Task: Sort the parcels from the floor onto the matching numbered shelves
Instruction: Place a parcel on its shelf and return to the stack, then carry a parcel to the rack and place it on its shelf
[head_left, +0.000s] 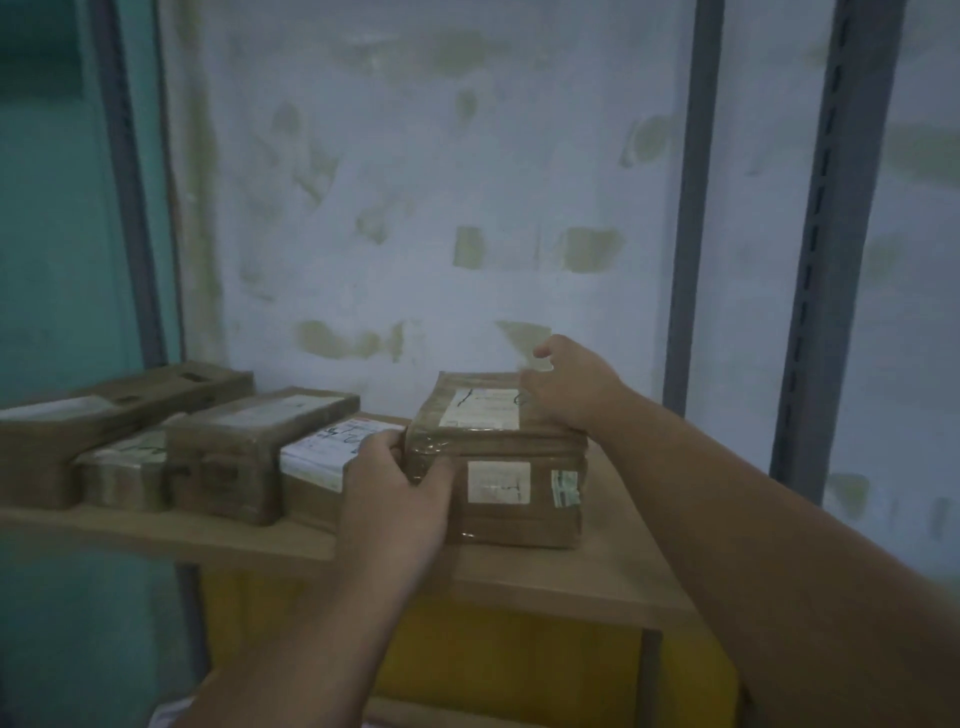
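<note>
Across the lower left of the frame, a wooden shelf (597, 577) carries a row of taped brown parcels. From the left: a long flat parcel (104, 410), a small parcel (124, 475) tucked in front of it, a taller block-shaped parcel (249, 447), and a white-labelled parcel (317, 467) partly hidden by the left hand (400, 493).

Right of centre sits the parcel being placed (509, 467), resting flat on the shelf just beside the white-labelled parcel. It appears to be a stack of two flat layers bound in clear tape; whether they are one item cannot be told. A white label with handwriting lies on its top face, and another label and a green sticker on its front face. The number is not legible.

The left hand grips the near left corner, fingers (431, 467) curled round the edge. The right hand (566, 395) rests on the far right top corner, fingers curled over the edge; the index finger is raised clear.

Handling: the parcel looks stiff and moderately light, and the glossy tape is likely slippery. Hold it by opposite corners, as here, not by the tape faces.

Orientation: the long axis appears to run left to right along the shelf edge, label faces upward and toward the viewer.

Grey slotted uprights (826, 260) stand at the right before a patchy white wall (441, 182).
</note>
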